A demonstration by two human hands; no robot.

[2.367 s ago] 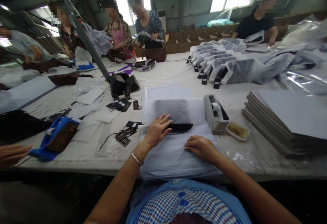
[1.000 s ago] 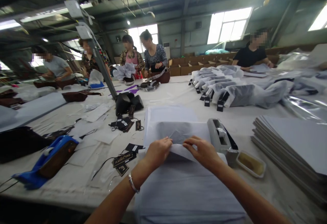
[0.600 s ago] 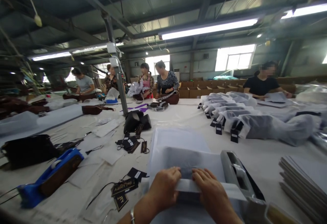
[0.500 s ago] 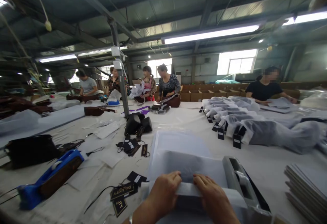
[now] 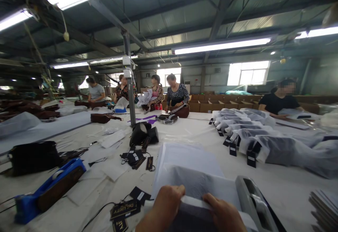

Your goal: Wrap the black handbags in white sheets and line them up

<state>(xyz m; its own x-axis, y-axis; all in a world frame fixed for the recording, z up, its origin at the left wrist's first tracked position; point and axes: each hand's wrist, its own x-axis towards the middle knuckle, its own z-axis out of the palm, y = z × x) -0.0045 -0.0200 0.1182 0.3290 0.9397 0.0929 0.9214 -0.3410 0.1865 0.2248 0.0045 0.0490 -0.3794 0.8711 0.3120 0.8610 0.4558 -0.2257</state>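
At the bottom centre, my left hand grips the folded edge of white tissue paper, its fingers curled. My right hand pinches the same edge a little to the right. A dark item shows through the paper below and behind the hands; its shape is hard to make out. Under it lies a stack of white sheets. A grey tape dispenser stands right of my right hand. Black tags with gold lettering lie left of my left hand.
A blue tape dispenser and a black bag are at the left. Dark rounded pieces sit near the metal post. Wrapped items line the right, above stacked grey boards. Several people work across the table.
The view has tilted up slightly, so the table's things sit lower. Both hands remain at the paper's edge, and their fingers are now curled more tightly around it.
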